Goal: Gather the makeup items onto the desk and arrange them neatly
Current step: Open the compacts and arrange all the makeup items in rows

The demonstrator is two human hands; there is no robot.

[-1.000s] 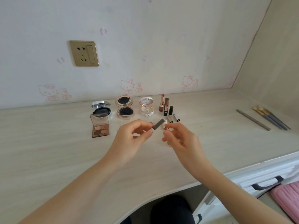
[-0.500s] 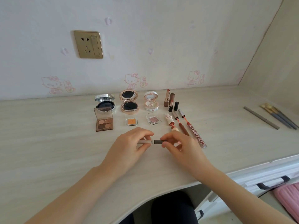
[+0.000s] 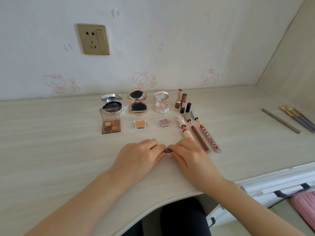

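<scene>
A person's left hand (image 3: 138, 159) and right hand (image 3: 192, 157) meet fingertip to fingertip, each pinching an end of a thin dark stick (image 3: 167, 151) down at the desk (image 3: 51, 150), nearer than and right of the palette (image 3: 111, 123) — it looks light, stiff and prone to rolling, best pinched mid-length.

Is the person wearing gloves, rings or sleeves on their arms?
No. Both forearms are bare, with no sleeves, watch or bracelet in view. The left grip and right grip are bare hands: no gloves, no rings seen.
</scene>
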